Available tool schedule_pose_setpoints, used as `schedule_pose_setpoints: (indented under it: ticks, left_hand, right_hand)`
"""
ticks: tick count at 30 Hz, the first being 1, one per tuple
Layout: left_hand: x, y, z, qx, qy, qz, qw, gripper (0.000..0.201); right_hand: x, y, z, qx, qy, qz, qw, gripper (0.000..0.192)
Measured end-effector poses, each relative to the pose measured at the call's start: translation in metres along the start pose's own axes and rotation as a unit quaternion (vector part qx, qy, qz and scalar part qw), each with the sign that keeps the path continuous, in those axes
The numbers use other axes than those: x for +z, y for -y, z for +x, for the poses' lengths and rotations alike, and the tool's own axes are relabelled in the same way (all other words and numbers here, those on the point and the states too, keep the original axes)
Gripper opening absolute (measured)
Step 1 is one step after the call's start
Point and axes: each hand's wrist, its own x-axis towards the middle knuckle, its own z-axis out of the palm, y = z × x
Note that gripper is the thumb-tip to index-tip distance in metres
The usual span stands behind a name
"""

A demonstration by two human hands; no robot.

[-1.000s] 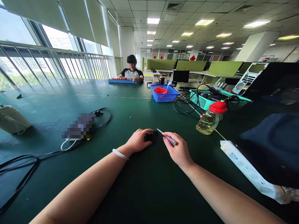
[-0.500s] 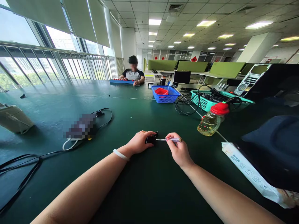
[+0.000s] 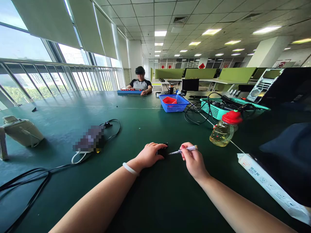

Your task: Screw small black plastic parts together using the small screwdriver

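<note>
My left hand (image 3: 150, 155), with a white band on its wrist, grips a small black object (image 3: 162, 150) on the dark green tabletop. Its kind is hard to tell, since my fingers cover part of it. Between thumb and fingers of my right hand (image 3: 193, 159) is a screwdriver (image 3: 183, 150) with a clear handle and a thin metal shaft. The shaft points left, and its tip is close to the black object; whether they touch I cannot tell.
A red-lidded bottle (image 3: 224, 129), a blue basket (image 3: 173, 104) and a teal basket (image 3: 213, 110) of cables stand to the right. A white packet (image 3: 269, 186) lies nearer. Leftward are a blurred device (image 3: 89, 139), cables and a beige bag (image 3: 24, 132). Another person (image 3: 139, 84) sits across the table.
The view has shifted, so everything sits a little lower and further right. My right hand has tilted the screwdriver, with the tip lower and its handle raised. My left hand keeps its grip.
</note>
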Motion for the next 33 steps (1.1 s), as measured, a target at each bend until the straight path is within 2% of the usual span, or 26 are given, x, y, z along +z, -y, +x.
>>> schedule_pose_setpoints:
  ticks: [6, 9, 15, 21, 27, 33]
  left_hand:
    - [0.0, -0.001, 0.001, 0.01, 0.011, 0.014, 1.0, 0.058]
    - [0.0, 0.0, 0.001, 0.015, 0.013, 0.019, 1.0, 0.057]
    - [-0.001, 0.0, 0.001, 0.017, 0.016, 0.019, 1.0, 0.054]
    - [0.001, 0.002, 0.0, 0.029, 0.013, 0.022, 0.999, 0.049]
    - [0.002, 0.002, 0.002, 0.033, 0.016, 0.024, 0.999, 0.048]
    - [0.002, 0.003, 0.001, 0.037, 0.01, 0.027, 0.999, 0.044]
  right_hand:
    - [0.0, 0.012, -0.004, -0.063, 0.03, -0.078, 0.995, 0.03]
    - [0.0, 0.014, -0.004, -0.086, 0.024, -0.095, 0.991, 0.029]
    - [-0.003, 0.012, -0.004, -0.077, -0.017, -0.099, 0.992, 0.029]
    - [-0.001, 0.013, -0.001, -0.084, 0.007, -0.114, 0.99, 0.029]
    - [0.0, 0.007, 0.001, -0.04, 0.054, -0.117, 0.991, 0.03]
    - [0.001, 0.01, 0.0, -0.064, 0.042, -0.129, 0.989, 0.029]
